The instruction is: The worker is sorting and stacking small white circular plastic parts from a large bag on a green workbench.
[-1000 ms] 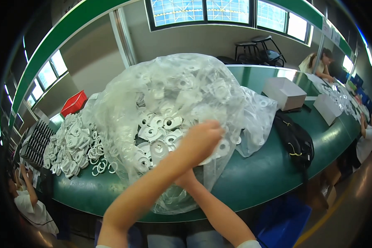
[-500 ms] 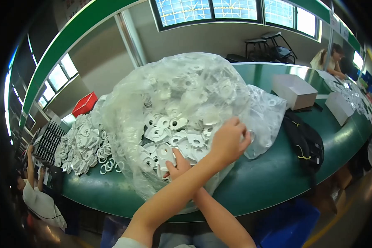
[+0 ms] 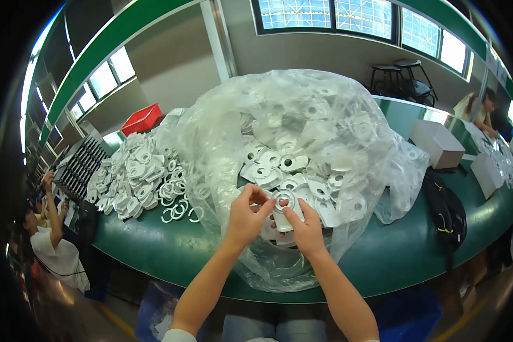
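Observation:
In front of the opened clear plastic bag [image 3: 216, 165], both of my hands meet at a flat white plastic part [image 3: 284, 221] with a raised round ring and a hole. My right hand [image 3: 306, 229] grips it from the right, thumb pressed on its face. From the other side my left hand [image 3: 246, 216] bends its fingers and thumb together at the part's left edge; the fingertips are partly hidden. Behind them, many similar white plastic parts [image 3: 293, 164] fill the bag, some showing through its film.
To the left lies a heap of white parts [image 3: 134, 176], with loose C-shaped rings [image 3: 178, 211] beside it. A red bin [image 3: 141, 119] stands behind. On the green table's right are a white box [image 3: 436, 143] and a black bag [image 3: 443, 202]. Other people sit at far left and right.
My crossed arms have uncrossed. The left hand has come back from the bag's right side to the white part; the right hand has carried that part rightward. The view has shifted.

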Tool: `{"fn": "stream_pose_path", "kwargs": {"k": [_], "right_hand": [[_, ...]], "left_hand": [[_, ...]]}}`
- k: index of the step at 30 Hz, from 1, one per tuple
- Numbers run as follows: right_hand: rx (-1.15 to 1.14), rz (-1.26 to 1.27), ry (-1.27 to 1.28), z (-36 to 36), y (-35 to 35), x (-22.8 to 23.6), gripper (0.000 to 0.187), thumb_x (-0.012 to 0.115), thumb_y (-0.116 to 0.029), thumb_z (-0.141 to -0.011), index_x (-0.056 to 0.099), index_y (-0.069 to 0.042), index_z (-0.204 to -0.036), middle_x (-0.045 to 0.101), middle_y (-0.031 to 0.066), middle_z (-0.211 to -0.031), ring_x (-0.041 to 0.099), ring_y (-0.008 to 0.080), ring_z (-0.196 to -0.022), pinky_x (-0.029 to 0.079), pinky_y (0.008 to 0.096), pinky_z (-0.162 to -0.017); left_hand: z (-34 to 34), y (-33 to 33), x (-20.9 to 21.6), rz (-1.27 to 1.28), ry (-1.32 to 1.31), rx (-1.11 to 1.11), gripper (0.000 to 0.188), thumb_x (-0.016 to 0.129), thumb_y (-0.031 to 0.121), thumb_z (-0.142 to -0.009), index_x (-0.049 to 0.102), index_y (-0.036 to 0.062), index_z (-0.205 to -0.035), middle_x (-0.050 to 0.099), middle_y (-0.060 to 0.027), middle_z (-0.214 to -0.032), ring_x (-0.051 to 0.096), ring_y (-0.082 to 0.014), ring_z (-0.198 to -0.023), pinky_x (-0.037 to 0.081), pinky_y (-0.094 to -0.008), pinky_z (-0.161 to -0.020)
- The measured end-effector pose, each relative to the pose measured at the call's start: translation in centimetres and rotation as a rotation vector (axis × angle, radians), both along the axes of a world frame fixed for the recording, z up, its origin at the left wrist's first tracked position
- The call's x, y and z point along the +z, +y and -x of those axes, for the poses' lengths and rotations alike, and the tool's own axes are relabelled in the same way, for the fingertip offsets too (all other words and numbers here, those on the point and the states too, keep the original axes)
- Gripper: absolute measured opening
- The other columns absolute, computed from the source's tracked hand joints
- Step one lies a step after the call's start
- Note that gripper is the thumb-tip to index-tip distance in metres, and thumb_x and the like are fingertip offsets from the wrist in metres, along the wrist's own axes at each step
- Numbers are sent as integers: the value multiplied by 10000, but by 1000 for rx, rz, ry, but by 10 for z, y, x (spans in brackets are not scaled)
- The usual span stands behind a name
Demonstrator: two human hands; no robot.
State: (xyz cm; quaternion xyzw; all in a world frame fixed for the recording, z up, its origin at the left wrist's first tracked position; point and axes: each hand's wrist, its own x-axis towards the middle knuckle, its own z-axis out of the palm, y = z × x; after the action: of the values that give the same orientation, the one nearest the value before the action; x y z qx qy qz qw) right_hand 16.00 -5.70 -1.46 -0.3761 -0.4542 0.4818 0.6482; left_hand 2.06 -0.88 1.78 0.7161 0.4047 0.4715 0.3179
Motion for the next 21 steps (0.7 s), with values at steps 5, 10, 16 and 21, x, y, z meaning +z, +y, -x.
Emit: {"fn": "stream_pose_path", "kwargs": {"k": [5,10,16,21], "right_hand": [[47,51,-152,6,3,-7,175,493,-100,-916,551,-5,-1051,648,92,-845,637,151,-663,501,259,-536],[68,54,-218,-2,-8,11,181,496,-90,-901,544,7,-1046,654,119,-824,640,170,-642,518,274,-563],[83,200,-48,10,-3,39,145,495,-137,-907,532,-39,-1007,652,156,-819,641,190,-632,477,269,-522],[244,226,42,15,14,34,165,488,-143,-919,512,-40,-1045,636,168,-869,630,193,-661,460,265,-507]], "left_hand": [[20,4,-20,295,-281,-211,207,610,41,-855,558,1,-1051,606,-8,-805,555,-44,-659,456,-192,-579],[56,-18,14,-50,38,-105,126,656,54,-808,636,4,-922,644,-56,-773,594,-102,-642,462,-225,-581],[185,3,-26,-113,394,411,164,714,68,-712,687,51,-873,607,-75,-830,589,-192,-744,466,-291,-658],[198,11,-31,-184,569,423,104,710,98,-734,694,37,-816,584,-52,-742,562,-206,-725,427,-319,-633]]}}
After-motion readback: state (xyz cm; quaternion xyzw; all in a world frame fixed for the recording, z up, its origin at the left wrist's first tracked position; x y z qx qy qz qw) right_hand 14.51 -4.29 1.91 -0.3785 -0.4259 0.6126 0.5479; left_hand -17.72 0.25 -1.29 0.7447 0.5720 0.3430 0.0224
